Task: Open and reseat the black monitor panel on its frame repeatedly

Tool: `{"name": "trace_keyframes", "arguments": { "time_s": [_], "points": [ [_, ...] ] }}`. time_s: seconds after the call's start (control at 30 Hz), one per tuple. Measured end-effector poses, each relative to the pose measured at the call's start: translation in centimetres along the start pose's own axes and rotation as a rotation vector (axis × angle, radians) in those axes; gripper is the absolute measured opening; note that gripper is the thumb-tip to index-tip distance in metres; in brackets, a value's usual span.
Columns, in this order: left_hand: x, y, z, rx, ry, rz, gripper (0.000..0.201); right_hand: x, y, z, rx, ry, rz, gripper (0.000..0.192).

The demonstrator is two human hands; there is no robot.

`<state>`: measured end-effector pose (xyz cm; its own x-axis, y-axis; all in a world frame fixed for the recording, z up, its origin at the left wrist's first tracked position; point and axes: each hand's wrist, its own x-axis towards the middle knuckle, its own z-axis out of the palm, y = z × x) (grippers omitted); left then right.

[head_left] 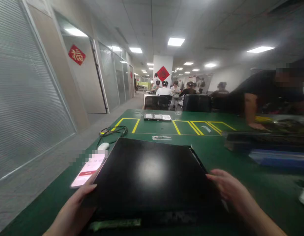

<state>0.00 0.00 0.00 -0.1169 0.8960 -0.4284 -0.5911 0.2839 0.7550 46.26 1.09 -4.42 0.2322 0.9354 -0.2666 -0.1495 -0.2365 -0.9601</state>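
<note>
A large flat black case (147, 177) with a shiny top, perhaps an electronics enclosure, fills the middle in front of me. My left hand (79, 201) grips its left side, thumb over the edge and the other fingers mostly hidden. At the opposite side my right hand (225, 183), a little blurred, has its fingers curled against the edge. Beside the left hand lies a phone (86, 172) with a lit pink screen. A white mouse (103, 146) sits just beyond the phone.
The green table (132, 129) carries yellow tape outlines, a coiled black cable (113, 131) and several hard drives (157, 117) at its far side. On the right, a co-worker's arm (251, 109) leans by blurred equipment (265, 137) and a blue object (277, 157).
</note>
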Motion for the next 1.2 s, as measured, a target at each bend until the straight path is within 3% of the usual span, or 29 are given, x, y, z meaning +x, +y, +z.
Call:
{"name": "trace_keyframes", "arguments": {
  "time_s": [0.13, 0.3, 0.57, 0.83, 1.2],
  "points": [
    [0.2, -0.1, 0.0, 0.016, -0.047, 0.005, 0.102, 0.1, 0.3, 0.0, -0.006, 0.019, -0.019, 0.046],
    [0.0, -0.1, 0.3, 0.010, -0.046, 0.016, 0.096, 0.1, 0.5, 0.0, -0.032, 0.034, -0.024, 0.042],
    [0.1, 0.0, -0.2, 0.005, -0.073, 0.010, 0.098, -0.3, 0.0, 0.5, -0.035, 0.034, -0.014, 0.039],
    [0.2, 0.1, -0.2, -0.003, -0.011, -0.012, 0.104, 0.3, 0.5, 0.2, -0.086, 0.030, -0.009, 0.037],
    [0.8, -0.4, -0.4, 0.015, -0.007, 0.025, 0.095, 0.6, 0.9, -0.1, -0.100, 0.022, -0.043, 0.031]
  ]
}}
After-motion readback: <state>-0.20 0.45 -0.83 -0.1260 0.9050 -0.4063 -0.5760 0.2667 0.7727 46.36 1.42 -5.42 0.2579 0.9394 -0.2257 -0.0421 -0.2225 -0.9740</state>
